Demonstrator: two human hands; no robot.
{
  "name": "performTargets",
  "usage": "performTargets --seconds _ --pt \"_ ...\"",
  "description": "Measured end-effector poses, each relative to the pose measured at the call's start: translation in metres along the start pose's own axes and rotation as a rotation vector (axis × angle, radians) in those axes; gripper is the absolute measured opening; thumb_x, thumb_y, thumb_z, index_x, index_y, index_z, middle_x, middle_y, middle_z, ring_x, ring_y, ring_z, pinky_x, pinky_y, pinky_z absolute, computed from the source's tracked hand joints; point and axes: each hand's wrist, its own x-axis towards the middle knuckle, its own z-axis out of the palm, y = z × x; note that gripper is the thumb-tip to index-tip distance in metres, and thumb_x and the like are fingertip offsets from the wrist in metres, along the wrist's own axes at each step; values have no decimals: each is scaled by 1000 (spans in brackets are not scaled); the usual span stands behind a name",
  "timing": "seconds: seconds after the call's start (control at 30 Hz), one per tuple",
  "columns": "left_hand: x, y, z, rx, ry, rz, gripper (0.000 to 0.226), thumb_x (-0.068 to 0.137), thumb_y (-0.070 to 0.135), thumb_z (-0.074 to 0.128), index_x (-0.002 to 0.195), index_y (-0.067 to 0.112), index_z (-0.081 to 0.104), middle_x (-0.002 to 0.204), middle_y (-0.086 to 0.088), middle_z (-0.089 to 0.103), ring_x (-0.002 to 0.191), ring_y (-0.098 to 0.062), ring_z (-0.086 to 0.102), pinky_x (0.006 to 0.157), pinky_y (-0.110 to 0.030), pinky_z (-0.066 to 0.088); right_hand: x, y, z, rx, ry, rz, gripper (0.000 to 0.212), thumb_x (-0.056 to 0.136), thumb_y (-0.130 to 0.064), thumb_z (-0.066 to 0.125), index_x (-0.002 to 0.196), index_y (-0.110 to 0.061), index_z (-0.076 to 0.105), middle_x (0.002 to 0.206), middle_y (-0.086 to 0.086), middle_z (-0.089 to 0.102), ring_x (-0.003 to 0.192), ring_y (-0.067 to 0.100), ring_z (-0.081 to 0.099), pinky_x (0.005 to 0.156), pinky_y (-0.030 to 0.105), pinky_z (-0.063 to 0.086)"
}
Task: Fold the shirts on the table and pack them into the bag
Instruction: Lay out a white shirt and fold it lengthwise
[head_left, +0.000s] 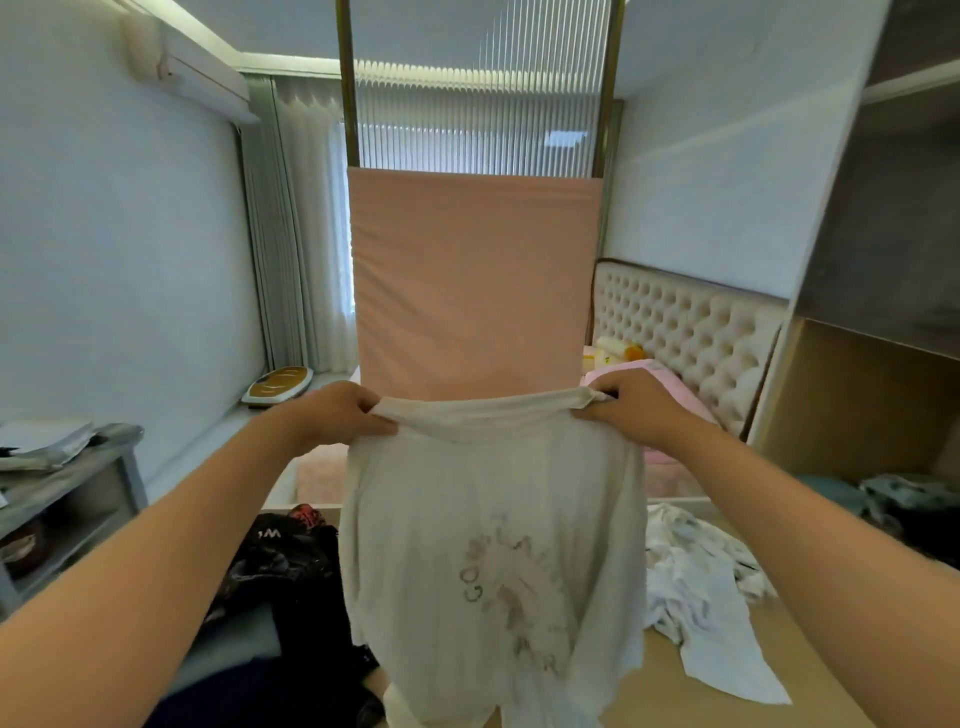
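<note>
Left hand (332, 415), right hand (636, 410) pinch shirt (488, 519) top edge.

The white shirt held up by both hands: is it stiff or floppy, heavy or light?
Probably floppy: the shirt hangs limp and sags between the left hand and right hand. Likely light, since pinched edges alone carry it. It may crumple when laid down, like the white cloth beside it.

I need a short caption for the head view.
Left hand and right hand hold up a white printed shirt.
</note>
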Motion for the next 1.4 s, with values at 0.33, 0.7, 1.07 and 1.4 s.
performTargets --seconds 0.33,0.7,1.07,1.4 --pt "-60 64 24 268 240 84 33 85 47 70 87 16 59 89 3 60 85 -17 57 72 -33 45 -59 17 -36 730 -374 331 42 89 -26 65 122 0 65 118 12 71 104 21 69 86 32 56" --pt "15 17 71 382 115 47 23 101 23 46 99 18 68 99 -1 64 93 -19 57 73 -28 39 -19 95 2 76 -240 191 21 90 -27 68 78 -11 61 79 0 58 75 15 53 67 29 40" --pt "208 -145 146 632 169 -102 28 99 36 49 105 18 69 109 -3 63 99 -25 61 77 -33 47 116 223 159 -262 -71 362 38 83 -41 74 60 -15 58 60 0 57 62 21 54 58 32 40" --pt "295 -267 263 199 -163 -328 65 99 9 47 155 14 16 155 -12 31 140 -29 34 113 -33 25 132 315 306 -155 -613 488 61 99 -15 53 154 -19 28 156 4 37 142 25 37 105 23 29"
